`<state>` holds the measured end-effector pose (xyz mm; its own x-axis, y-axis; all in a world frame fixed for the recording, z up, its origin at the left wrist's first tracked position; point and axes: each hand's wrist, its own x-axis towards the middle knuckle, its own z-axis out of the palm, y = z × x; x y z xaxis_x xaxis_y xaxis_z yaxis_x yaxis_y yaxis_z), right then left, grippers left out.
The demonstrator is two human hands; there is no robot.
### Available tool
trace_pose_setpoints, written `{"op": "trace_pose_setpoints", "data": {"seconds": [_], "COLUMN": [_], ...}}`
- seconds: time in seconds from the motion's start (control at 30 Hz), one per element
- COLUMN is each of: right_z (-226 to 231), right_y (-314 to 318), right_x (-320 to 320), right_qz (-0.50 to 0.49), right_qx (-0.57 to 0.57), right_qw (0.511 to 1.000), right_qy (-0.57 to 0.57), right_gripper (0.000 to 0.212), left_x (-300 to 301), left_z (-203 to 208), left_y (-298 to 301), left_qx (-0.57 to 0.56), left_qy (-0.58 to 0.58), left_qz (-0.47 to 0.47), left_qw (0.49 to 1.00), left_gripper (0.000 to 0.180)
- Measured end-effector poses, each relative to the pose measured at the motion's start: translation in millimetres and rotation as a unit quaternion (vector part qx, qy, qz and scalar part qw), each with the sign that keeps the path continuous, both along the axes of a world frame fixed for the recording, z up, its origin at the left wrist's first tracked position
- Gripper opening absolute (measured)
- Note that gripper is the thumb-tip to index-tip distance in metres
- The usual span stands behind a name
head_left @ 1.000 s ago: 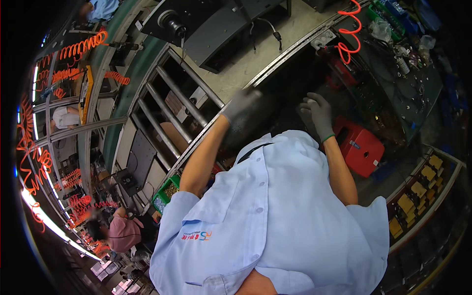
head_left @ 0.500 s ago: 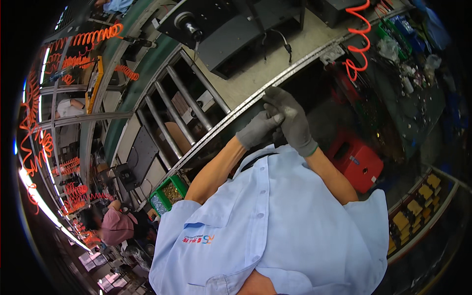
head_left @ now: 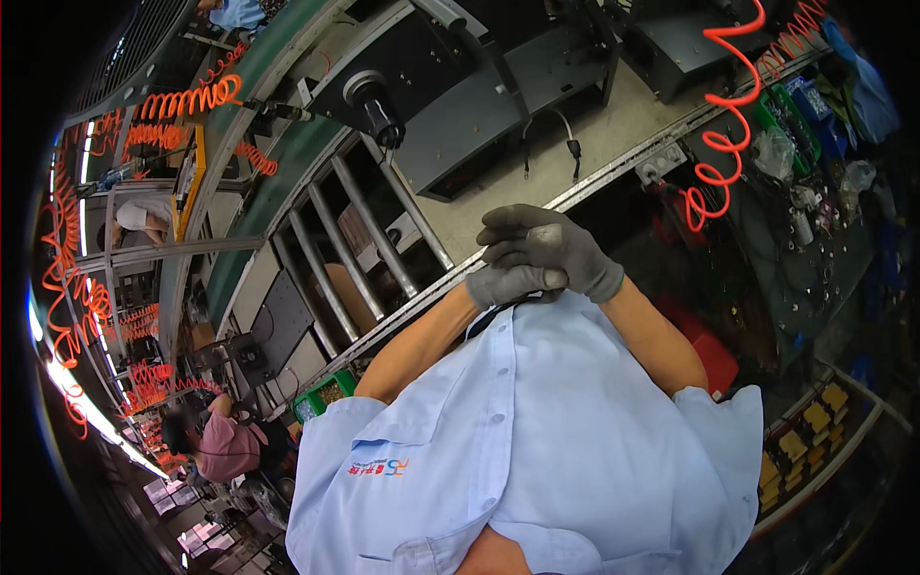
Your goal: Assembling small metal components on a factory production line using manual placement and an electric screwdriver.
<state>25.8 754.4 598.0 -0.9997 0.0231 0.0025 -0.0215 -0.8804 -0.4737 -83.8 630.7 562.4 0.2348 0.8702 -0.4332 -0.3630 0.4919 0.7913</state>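
Both my hands wear grey work gloves and are together in front of my chest, by the metal edge of the bench. My right hand [head_left: 563, 254] lies over the left, palm side partly showing, with its fingers stretched loosely leftward. A worn pale patch shows on its glove. Beneath it, my left hand [head_left: 508, 286] touches its lower side near the wrist. The left thumb lies along the right glove, while the other left fingers are hidden. Nothing shows held in the right hand. Beyond the hands, a cable with a black connector [head_left: 574, 149] hangs from a dark metal housing [head_left: 498, 125].
Steel rollers [head_left: 376, 225] sit left of the bench top [head_left: 470, 216]. A black cylindrical part [head_left: 379, 110] projects above them. Red coiled hose [head_left: 733, 120] hangs at right, near green bins [head_left: 786, 134]. A red case [head_left: 704, 350] stands beside my right arm. Another person [head_left: 228, 441] sits far left.
My right hand has turned from pointing up to lying leftward across the left one. The view has tilted, so the bench and housing appear lower.
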Motion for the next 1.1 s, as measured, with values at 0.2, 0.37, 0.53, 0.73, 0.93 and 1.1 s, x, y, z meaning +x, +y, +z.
{"op": "trace_pose_setpoints", "data": {"seconds": [0.2, 0.37, 0.53, 0.73, 0.93, 1.1], "right_z": [4.0, -3.8, 12.2, 61.1, 67.9, 60.0], "right_y": [28.0, 22.6, -0.9, -36.5, -8.2, -7.1], "right_x": [-50.7, -103.5, -153.7, -223.3, -318.3, -314.5], "right_qz": [0.059, 0.142, 0.214, 0.043, -0.047, 0.054], "right_qx": [-0.01, 0.056, 0.227, 0.601, 0.83, 0.923], "right_qw": [0.997, 0.986, 0.95, 0.747, 0.463, 0.273], "right_qy": [-0.042, -0.07, -0.02, 0.28, 0.307, 0.267], "right_gripper": [0.067, 0.06, 0.05, 0.028, 0.03, 0.025], "left_x": [-21.2, -36.1, -32.5, -6.4, 14.4, 24.7], "left_z": [-7.8, -11.4, -24.0, -15.1, -32.2, -31.4], "left_y": [13.2, -6.2, -60.1, -131.5, -160.7, -194.2], "left_qx": [-0.007, -0.009, 0.042, -0.092, -0.085, -0.051], "left_qy": [0.021, 0.048, 0.15, 0.089, 0.065, 0.06], "left_qz": [0.06, 0.195, 0.271, 0.524, 0.614, 0.614], "left_qw": [0.998, 0.98, 0.95, 0.842, 0.782, 0.786], "left_gripper": [0.036, 0.036, 0.065, 0.052, 0.043, 0.041]}}
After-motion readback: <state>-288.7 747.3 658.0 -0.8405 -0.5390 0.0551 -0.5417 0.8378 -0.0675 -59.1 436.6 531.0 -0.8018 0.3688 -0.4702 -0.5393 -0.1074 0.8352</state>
